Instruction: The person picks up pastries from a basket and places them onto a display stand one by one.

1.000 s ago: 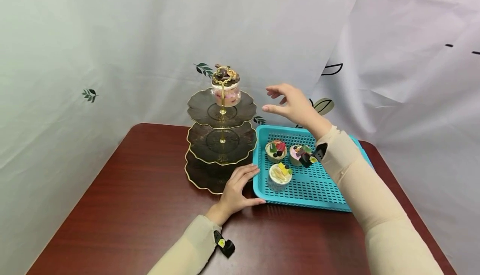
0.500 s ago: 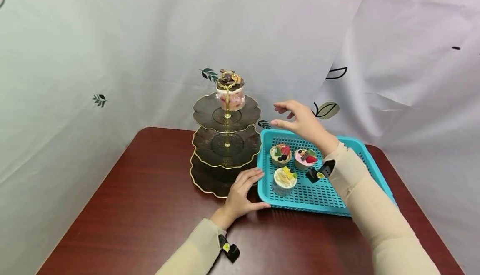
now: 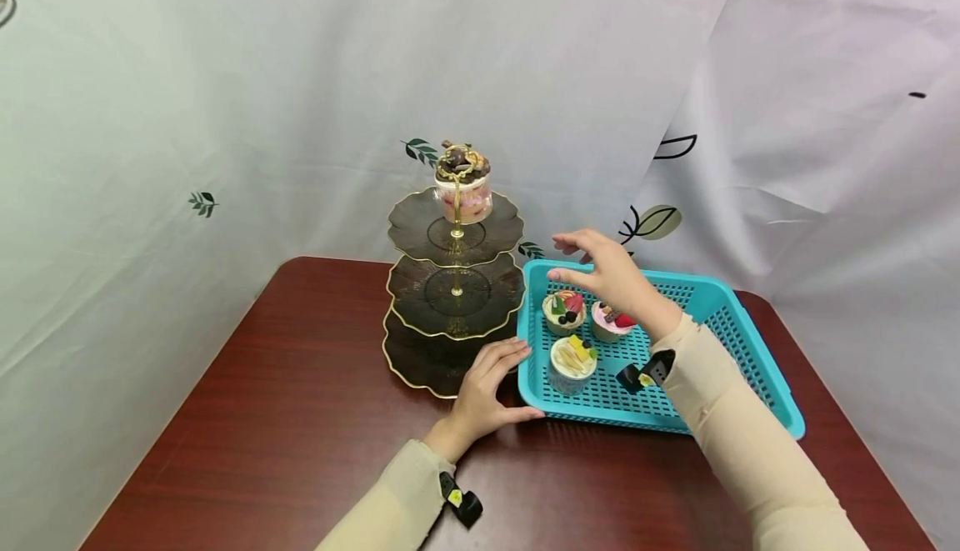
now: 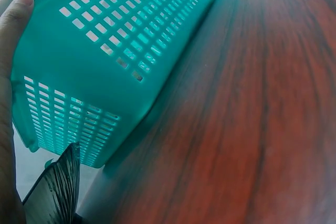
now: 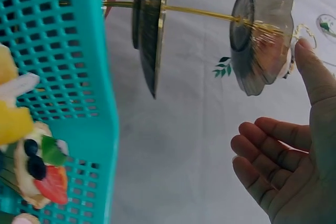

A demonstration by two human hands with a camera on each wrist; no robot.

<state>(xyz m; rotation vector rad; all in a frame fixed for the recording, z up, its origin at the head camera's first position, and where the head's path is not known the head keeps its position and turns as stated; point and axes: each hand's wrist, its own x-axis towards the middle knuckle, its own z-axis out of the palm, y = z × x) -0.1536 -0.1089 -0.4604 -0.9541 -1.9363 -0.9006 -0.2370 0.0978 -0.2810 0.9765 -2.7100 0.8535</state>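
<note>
My left hand (image 3: 480, 397) spreads at the near left corner of a turquoise plastic basket (image 3: 622, 418), fingers along its left rim and thumb at the front edge. My right hand (image 3: 603, 272) hangs over the basket's back left part, empty, thumb apart from gently bent fingers. Below it, a fruit-topped tart (image 3: 564, 312) and a pink-creamed tart (image 3: 606, 333), partly behind the hand, sit in the basket. Nearer stands a white cream cup (image 3: 572, 361) topped with yellow fruit pieces. A chocolate-topped dessert cup (image 3: 471, 199) rests on the top tier of a dark, gold-rimmed three-tier stand (image 3: 408, 284).
The stand is close left of the basket, its bottom tier (image 3: 412, 363) beside my left fingers. Both stand on a reddish-brown wooden table (image 3: 300, 418). A pale patterned cloth (image 3: 300, 101) hangs behind and at the sides.
My right hand has come down from beside the top tier to over the basket. The head view has shifted slightly; my left hand stays at the basket corner.
</note>
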